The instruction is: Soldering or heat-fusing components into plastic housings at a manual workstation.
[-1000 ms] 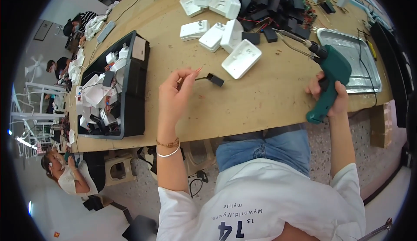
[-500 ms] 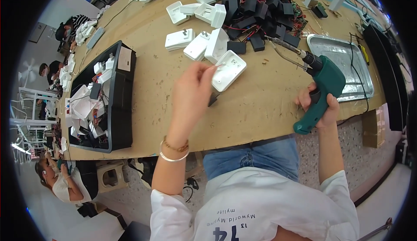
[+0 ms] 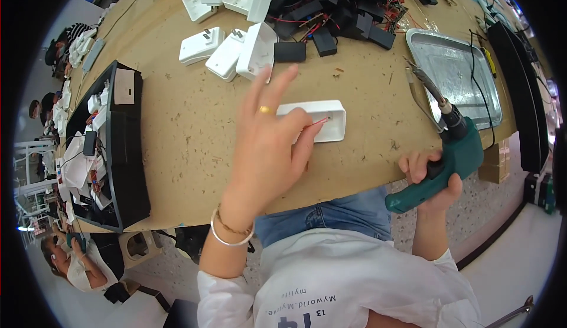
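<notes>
My left hand (image 3: 269,130) pinches a thin red wire (image 3: 321,121) between thumb and forefinger, its other fingers raised. Beneath those fingertips lies a white plastic housing (image 3: 338,128), open side up and partly covered by the hand. The wire's tip reaches over the inside of its right end. My right hand (image 3: 434,186) is wrapped round the handle of a green soldering gun (image 3: 466,150). The gun's metal tip and a thin curved tube beside it point up and away, over the near left part of a metal tray (image 3: 452,50).
Several white plug housings (image 3: 227,59) lie beyond my left hand. Behind them is a heap of black blocks (image 3: 331,3) with red wires and circuit boards. A black crate (image 3: 127,162) full of parts stands at left. Another person (image 3: 88,263) sits at far left.
The white housing has been turned level and now lies closer to me. My left hand has moved over it and pinches the red wire. The soldering gun has shifted slightly right and nearer.
</notes>
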Demonstrator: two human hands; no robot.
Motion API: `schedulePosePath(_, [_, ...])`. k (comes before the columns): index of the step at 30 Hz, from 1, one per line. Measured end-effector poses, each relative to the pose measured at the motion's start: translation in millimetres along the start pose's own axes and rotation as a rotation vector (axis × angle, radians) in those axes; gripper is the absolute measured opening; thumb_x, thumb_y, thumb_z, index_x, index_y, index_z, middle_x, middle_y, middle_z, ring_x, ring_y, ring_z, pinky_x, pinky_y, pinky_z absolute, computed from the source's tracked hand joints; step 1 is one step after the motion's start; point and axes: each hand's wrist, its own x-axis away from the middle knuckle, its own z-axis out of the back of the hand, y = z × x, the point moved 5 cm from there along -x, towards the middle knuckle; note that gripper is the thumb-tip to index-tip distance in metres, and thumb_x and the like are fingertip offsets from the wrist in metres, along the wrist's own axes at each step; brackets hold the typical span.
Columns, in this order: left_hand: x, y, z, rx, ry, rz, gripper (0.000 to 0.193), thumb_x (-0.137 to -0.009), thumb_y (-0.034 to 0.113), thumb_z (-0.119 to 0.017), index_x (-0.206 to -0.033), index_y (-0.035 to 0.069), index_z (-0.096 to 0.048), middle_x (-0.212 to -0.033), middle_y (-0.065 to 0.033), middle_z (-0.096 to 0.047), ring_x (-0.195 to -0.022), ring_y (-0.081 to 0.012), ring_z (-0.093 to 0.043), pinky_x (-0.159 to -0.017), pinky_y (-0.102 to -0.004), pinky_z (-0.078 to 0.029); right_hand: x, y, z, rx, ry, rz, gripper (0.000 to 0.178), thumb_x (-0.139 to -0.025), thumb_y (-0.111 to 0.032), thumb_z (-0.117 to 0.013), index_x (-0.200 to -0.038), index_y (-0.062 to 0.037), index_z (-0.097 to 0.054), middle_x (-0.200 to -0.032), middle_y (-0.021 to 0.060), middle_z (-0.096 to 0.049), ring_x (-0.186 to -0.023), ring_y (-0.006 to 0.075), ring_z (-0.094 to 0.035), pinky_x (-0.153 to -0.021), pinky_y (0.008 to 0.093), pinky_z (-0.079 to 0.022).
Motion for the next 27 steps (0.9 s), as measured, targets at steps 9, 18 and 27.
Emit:
schedulePosePath(9, [23, -4, -47, 0.373, 0.201, 0.286, 0.009, -0.076, 0.006, -0.072, -0.083, 0.003, -0.067, -0.110, -0.0120, -0.061, -0.101, -0.0312, -0.053, -0.081, -0.0384, -0.047, 25, 4, -4, 0.098, 0.089, 0.015, 0.053, -0.082, -0.055, -0.060, -0.111, -0.0113, -0.057, -0.074, 0.0043, -0.055, -0.071, 0.0141, -0.045, -0.078, 0.0359, -0.033])
schedulePosePath(18, [9, 9, -42, -0.061, 0.261, 0.220, 0.007, -0.075, 0.008, -0.074, -0.077, 0.004, -0.068, -0.119, -0.0108, -0.059, -0.108, -0.0357, -0.050, -0.088, -0.0405, -0.043, 32, 7, -8, 0.334, 0.128, 0.062, 0.055, -0.082, -0.055, -0.057, -0.113, -0.0100, -0.059, -0.077, 0.0045, -0.056, -0.074, 0.0157, -0.050, -0.094, 0.0446, -0.032])
schedulePosePath(27, [16, -19, -49, 0.449, 0.148, 0.455, 0.008, -0.076, 0.008, -0.074, -0.079, 0.002, -0.069, -0.120, -0.0132, -0.058, -0.104, -0.0257, -0.058, -0.076, -0.0321, -0.052, 57, 9, -22, 0.566, 0.263, -0.129, 0.061, -0.081, -0.051, -0.065, -0.117, -0.0032, -0.057, -0.095, 0.0087, -0.060, -0.087, 0.0172, -0.057, -0.091, 0.0430, -0.041])
